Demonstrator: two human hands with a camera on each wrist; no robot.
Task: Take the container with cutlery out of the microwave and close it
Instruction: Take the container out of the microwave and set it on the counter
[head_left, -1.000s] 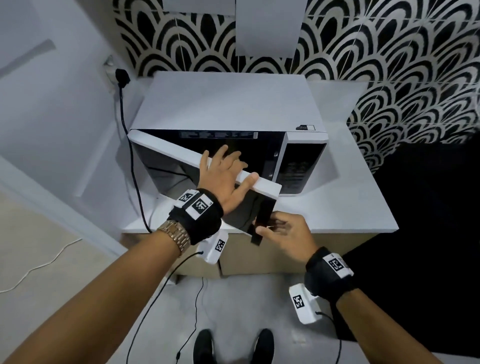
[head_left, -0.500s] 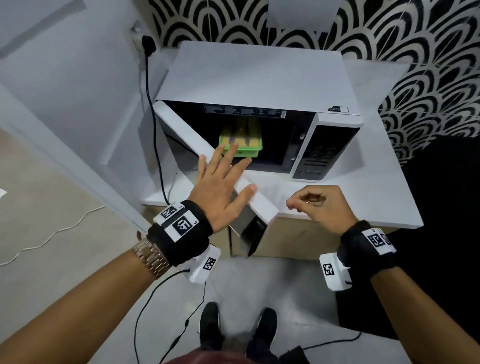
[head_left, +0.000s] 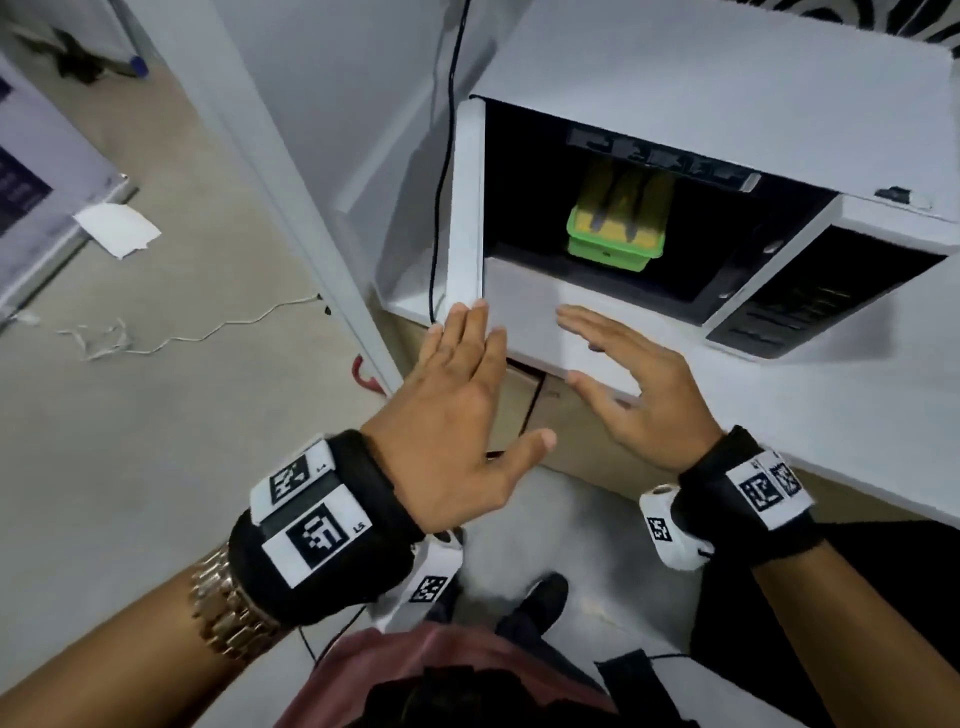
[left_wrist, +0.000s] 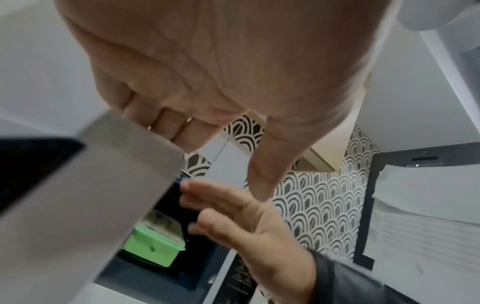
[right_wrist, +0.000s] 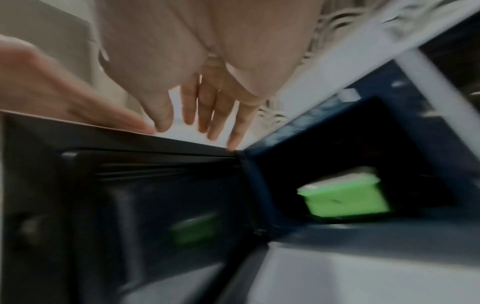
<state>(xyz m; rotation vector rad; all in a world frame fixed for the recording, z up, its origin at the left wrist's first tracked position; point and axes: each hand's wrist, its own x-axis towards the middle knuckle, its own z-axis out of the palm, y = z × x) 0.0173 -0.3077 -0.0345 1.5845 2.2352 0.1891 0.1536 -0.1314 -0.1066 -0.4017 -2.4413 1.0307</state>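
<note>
Floor (head_left: 156, 415): far left; a paper scrap (head_left: 117, 228) and a white cable (head_left: 208, 332) lie on it.
Door (head_left: 466, 202): swung fully out on the left hinge, seen edge-on in the head view.
Left hand (head_left: 457, 415): grip released, fingers straight, thumb spread; fingertips at the door's lower front corner. Contact with the door: cannot tell. Holds nothing.
Surface (head_left: 831, 415): white, carries the microwave; both hands are at its front edge.
Right hand (head_left: 639, 384): grip released, flat, fingers together and pointing left, above the surface's front edge just ahead of the cavity opening. Holds nothing.
Microwave (head_left: 727, 78): white case, dark cavity exposed, control panel (head_left: 795, 306) on the right.
Container (head_left: 615, 228): green, inside the cavity on its floor, right of the door, set back from the opening. Yellow interior with dark cutlery (head_left: 618, 192) standing in it, blurred. Lies beyond and above both hands in the head view, apart from either grip; closer to the right hand.
Wrist views: motion-blurred; both show the container (left_wrist: 153, 244) in the cavity, untouched.
</note>
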